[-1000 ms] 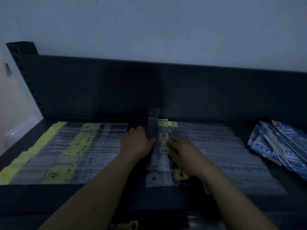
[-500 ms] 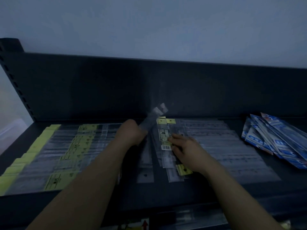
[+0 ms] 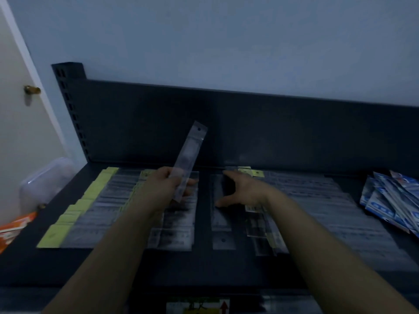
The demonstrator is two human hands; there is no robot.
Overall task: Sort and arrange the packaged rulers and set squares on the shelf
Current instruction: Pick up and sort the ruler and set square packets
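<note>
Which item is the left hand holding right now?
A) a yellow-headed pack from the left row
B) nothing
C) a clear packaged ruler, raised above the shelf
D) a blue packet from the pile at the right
C: the left hand has its grip on a clear packaged ruler, whose hang-hole end tilts up in front of the shelf's back panel.
</note>
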